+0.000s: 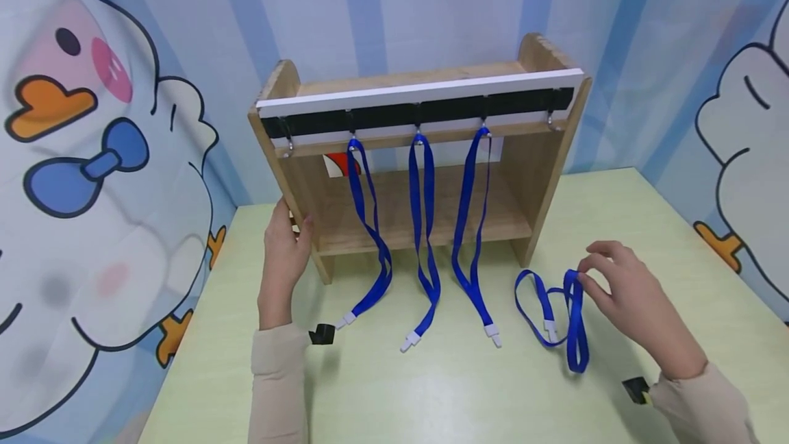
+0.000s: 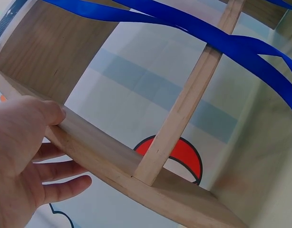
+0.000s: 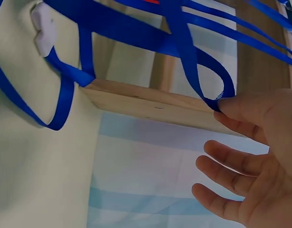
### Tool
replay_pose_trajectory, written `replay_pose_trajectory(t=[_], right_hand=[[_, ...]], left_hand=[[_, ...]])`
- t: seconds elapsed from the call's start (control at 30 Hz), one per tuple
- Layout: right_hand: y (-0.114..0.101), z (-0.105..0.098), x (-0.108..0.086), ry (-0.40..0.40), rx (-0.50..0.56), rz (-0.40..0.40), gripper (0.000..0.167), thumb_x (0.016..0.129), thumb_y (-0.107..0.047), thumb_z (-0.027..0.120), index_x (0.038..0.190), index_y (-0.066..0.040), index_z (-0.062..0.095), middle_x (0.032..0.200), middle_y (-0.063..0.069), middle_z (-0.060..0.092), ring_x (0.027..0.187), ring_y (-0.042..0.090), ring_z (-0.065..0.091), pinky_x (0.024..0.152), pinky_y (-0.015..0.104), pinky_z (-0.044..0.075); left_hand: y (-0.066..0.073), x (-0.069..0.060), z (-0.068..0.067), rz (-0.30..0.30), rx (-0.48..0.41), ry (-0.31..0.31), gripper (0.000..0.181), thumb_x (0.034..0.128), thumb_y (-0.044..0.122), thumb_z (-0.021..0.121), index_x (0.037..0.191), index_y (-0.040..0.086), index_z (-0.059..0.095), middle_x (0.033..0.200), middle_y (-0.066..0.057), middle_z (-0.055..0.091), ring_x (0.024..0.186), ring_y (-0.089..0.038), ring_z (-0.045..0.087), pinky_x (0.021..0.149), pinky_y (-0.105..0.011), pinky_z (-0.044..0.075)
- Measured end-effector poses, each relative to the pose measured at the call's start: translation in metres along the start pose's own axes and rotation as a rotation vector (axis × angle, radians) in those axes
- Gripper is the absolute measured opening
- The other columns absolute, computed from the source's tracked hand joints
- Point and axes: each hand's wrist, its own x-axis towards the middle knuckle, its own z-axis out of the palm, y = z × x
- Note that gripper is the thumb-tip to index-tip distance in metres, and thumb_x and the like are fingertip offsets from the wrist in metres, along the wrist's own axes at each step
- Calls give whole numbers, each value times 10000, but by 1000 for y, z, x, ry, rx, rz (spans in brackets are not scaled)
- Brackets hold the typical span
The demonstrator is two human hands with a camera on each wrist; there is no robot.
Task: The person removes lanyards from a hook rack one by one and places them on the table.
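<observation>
A wooden rack (image 1: 425, 211) carries a row of metal hooks on a black strip (image 1: 382, 117). Blue lanyards hang from the three middle hooks, one at the left (image 1: 376, 238), one at the centre (image 1: 428, 225) and one at the right (image 1: 466, 225); both outer hooks are bare. My left hand (image 1: 285, 245) holds the rack's left side panel (image 2: 112, 164), thumb on its front edge. Between thumb and index finger, my right hand (image 1: 635, 300) pinches a fourth blue lanyard (image 1: 576, 321) near its looped end, right of the rack. Its white clip (image 1: 550, 329) hangs inside the loops.
The rack stands on a pale green table (image 1: 468, 403) before a cartoon-printed backdrop (image 1: 425, 12). Small black pieces show beside the left cuff (image 1: 322, 334) and the right cuff (image 1: 635, 389). White clips lie at the lower ends of the hanging lanyards.
</observation>
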Motion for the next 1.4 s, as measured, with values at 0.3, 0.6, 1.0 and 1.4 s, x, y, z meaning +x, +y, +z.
replay_pose_trajectory(t=[0.3, 0.6, 1.0, 1.4], right_hand=[[18, 24, 16, -105, 28, 22, 77, 892, -27, 731, 946, -9, 680, 1140, 289, 580, 1036, 487, 547, 790, 649, 488], [31, 40, 22, -206, 56, 81, 46, 913, -30, 705, 943, 2, 691, 1126, 281, 593, 1032, 465, 571, 809, 615, 519], [42, 57, 26, -235, 44, 70, 33, 888, -6, 712, 887, -19, 682, 1076, 257, 614, 978, 438, 601, 775, 580, 530], [28, 41, 45, -173, 45, 7, 65, 892, 3, 705, 950, 29, 692, 1068, 260, 617, 969, 440, 603, 773, 582, 534]], left_hand=[[-1, -1, 0, -3, 5, 2, 523, 1043, 110, 521, 1510, -38, 338, 1372, -268, 506, 1111, -407, 591, 804, -523, 564], [1, -1, 0, 4, -5, -9, 523, 1041, 109, 525, 1507, -43, 341, 1363, -274, 507, 1096, -409, 597, 813, -520, 570], [-1, -1, -2, 1, 1, -4, 530, 1043, 110, 523, 1509, -51, 329, 1368, -275, 505, 1100, -410, 601, 810, -524, 569], [-1, -1, -1, 10, -15, 2, 514, 1040, 101, 532, 1498, -49, 352, 1348, -271, 519, 1099, -402, 601, 813, -513, 571]])
